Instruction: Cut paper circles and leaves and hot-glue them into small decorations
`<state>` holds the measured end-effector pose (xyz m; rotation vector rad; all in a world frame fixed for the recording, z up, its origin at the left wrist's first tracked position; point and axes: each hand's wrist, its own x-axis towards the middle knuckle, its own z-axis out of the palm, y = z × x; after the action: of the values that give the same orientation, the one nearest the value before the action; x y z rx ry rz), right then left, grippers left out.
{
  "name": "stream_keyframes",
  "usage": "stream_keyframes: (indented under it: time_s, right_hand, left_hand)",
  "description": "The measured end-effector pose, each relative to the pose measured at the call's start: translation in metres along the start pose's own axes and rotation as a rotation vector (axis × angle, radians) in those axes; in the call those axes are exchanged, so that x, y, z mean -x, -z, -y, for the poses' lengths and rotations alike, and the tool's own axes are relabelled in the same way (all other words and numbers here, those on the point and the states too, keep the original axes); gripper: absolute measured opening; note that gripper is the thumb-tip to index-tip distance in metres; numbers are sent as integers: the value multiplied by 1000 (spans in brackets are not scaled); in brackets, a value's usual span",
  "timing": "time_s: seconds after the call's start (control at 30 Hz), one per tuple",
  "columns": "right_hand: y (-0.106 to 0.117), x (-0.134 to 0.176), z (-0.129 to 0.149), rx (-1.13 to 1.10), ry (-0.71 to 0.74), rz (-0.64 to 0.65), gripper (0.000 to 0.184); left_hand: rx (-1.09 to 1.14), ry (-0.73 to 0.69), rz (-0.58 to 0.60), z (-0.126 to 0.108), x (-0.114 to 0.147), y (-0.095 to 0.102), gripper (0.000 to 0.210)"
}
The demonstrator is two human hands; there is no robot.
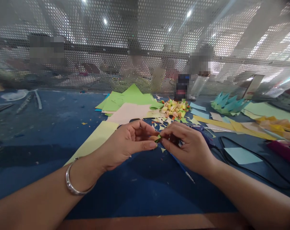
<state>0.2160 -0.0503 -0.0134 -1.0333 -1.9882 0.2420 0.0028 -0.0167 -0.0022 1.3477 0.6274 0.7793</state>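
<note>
A small paper flower [154,138], peach with a green piece, is pinched between my two hands above the blue table. My left hand [132,137], with a silver bangle on its wrist, holds the peach side between thumb and fingers. From the other side my right hand [183,139] grips the green piece with thumb and forefinger. The fingertips partly hide the flower. Just beyond the hands lies a pile of small paper flowers [175,109] in yellow, peach and green, with cut paper scraps around it. A blue-handled thin tool [183,167] lies below my right hand.
Green paper sheets [132,95], a peach sheet [130,111] and a pale yellow sheet [94,140] lie left of the pile. At right are a black cable [250,171], a light blue paper square [243,155] and folded blue paper [227,103]. A perforated metal screen [149,38] stands behind.
</note>
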Motion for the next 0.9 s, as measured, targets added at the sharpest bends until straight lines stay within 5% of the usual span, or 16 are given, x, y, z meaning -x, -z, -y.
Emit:
stream_keyframes:
  time_s: [0.6, 0.9]
  right_hand:
    - [-2, -1, -1, -6, 26, 26, 8]
    - [-3, 0, -2, 20, 87, 18, 5]
  left_hand:
    - [390, 173, -228, -5, 0, -14, 17]
    - [412, 215, -285, -4, 4, -19, 32]
